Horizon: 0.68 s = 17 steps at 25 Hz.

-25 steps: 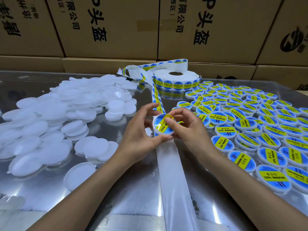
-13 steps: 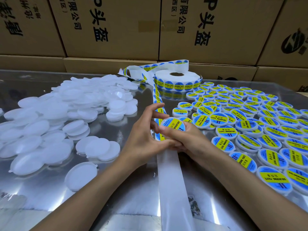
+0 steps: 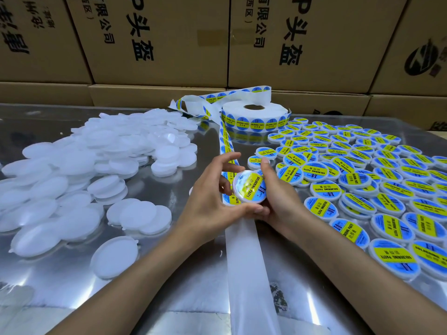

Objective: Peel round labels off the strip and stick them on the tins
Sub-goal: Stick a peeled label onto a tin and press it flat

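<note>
Blue-and-yellow label already sits on the tin [image 3: 249, 188] at frame centre, held between both hands, left hand [image 3: 212, 201] and right hand [image 3: 278, 197] gripping its rim, so labelling looks finished; next, I judge, comes setting it among the labelled tins [image 3: 362, 180] at right.

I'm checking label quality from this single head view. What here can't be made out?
- Underside of the held tin: hidden by the right hand and left hand.
- Small print on its label: too small; glare washes out its left part.
- Strip under the hands: covered, so the next label is unseen.
- Labelled tins at right: cut off by the frame edge.
- Plain tins: stacked, so the lower ones are hidden.
</note>
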{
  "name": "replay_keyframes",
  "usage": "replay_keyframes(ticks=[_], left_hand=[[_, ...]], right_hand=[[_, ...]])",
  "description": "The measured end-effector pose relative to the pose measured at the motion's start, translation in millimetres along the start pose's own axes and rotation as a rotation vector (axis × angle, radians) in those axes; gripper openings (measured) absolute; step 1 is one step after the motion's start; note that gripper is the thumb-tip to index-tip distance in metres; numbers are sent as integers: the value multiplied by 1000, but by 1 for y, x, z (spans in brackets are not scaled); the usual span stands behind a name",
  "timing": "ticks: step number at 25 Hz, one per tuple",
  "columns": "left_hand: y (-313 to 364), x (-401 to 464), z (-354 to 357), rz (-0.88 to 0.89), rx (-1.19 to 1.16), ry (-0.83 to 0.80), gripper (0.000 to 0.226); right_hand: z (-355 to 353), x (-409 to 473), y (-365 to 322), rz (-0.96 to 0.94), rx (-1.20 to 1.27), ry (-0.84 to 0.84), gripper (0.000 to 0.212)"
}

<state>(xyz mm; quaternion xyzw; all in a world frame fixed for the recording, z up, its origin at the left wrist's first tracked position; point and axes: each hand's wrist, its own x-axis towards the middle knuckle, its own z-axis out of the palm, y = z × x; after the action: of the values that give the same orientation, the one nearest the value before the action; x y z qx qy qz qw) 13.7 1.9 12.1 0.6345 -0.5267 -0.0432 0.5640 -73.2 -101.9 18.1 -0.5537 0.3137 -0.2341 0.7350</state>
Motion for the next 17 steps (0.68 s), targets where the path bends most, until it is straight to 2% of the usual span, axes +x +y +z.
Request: replay_keyframes(ticks=[2, 4, 6, 8, 11, 14, 17], left_hand=[[-4, 1, -2, 24, 21, 14, 87], [-8, 3, -5, 19, 54, 34, 84], [-12, 4, -8, -8, 101, 16, 84], [-17, 4, -10, -9, 194, -36, 81], [-26, 3, -16, -11, 412, -47, 64], [-35, 3, -23, -140, 602, -100, 56], [-37, 3, -25, -148, 697, -170, 41]], right_hand=[[-4, 1, -1, -68, -187, -56, 46], [-9, 3, -2, -259, -448, -70, 37], [-12, 3, -3, -457, -616, -24, 37], [-17, 5, -5, -555, -645, 74, 40], [-31, 13, -9, -510, -645, 286, 41], [-47, 22, -7, -326, -792, 387, 32], [-49, 21, -4, -202, -939, 433, 58]])
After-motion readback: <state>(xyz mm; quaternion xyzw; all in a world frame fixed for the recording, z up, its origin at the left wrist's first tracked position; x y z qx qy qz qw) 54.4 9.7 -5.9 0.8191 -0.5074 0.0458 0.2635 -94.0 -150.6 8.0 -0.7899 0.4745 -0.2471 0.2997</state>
